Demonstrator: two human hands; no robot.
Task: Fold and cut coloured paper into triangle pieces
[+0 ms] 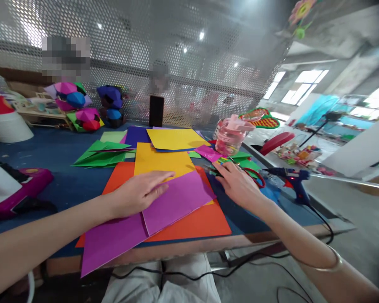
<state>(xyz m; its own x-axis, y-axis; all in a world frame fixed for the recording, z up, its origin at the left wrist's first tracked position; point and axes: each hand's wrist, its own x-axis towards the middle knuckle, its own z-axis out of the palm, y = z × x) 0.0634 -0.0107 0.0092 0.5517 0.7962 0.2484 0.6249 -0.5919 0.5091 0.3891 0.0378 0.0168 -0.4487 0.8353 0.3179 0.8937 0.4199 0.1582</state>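
My left hand (143, 189) rests with fingers stretched out on a folded purple paper (177, 202), whose lower left corner hangs past the table's front edge. Under it lie an orange sheet (189, 227) and a yellow-orange sheet (158, 158). My right hand (240, 183) is palm down to the right of the papers, its fingers apart and reaching over a pair of scissors with red handles (257, 176). The scissors' blades are partly hidden by the fingers, and whether they touch is unclear. A small magenta paper piece (208, 153) lies just beyond the fingertips.
A blue glue gun (292, 183) stands at the right, its cord running over the front edge. A pink-lidded jar (230, 136) is behind my right hand. Green folded papers (102, 152), a magenta device (34, 185), paper ornaments (86, 118) and a phone (156, 110) sit around the table.
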